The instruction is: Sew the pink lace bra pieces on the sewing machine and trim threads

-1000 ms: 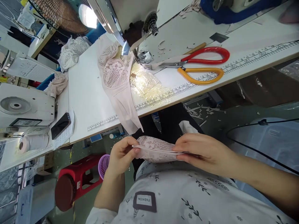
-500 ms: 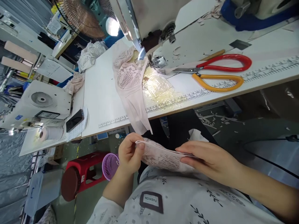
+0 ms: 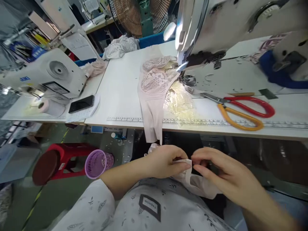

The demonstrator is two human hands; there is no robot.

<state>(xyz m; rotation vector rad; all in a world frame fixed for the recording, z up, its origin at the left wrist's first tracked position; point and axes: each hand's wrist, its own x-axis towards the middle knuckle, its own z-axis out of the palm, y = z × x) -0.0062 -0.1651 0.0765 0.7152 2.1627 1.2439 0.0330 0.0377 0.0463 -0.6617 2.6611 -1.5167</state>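
Note:
My left hand (image 3: 168,162) is closed over my lap, thumb and fingers pinching a pale pink lace bra piece (image 3: 204,186). A narrow folded edge of it sticks out past the thumb, and the rest droops below toward my right hand. Close beside that edge, my right hand (image 3: 216,170) has its thumb and curled fingertips drawn together; whatever lies between them is too small to make out. Another pale pink lace bra (image 3: 154,93) lies on the sewing table, its upper part by the needle of the sewing machine (image 3: 192,41) and its band hanging over the front edge.
Scissors (image 3: 240,109) with red and orange handles lie right of the needle. A phone (image 3: 81,104) rests on paper at the left, near a second sewing machine (image 3: 53,73). Below stand a red stool (image 3: 69,154) and a purple basket (image 3: 96,163). A fan (image 3: 144,16) is behind.
My view has turned and levelled. Both hands have come close together at one edge of the bra piece, which was stretched between them before. The lace side has turned mostly out of sight.

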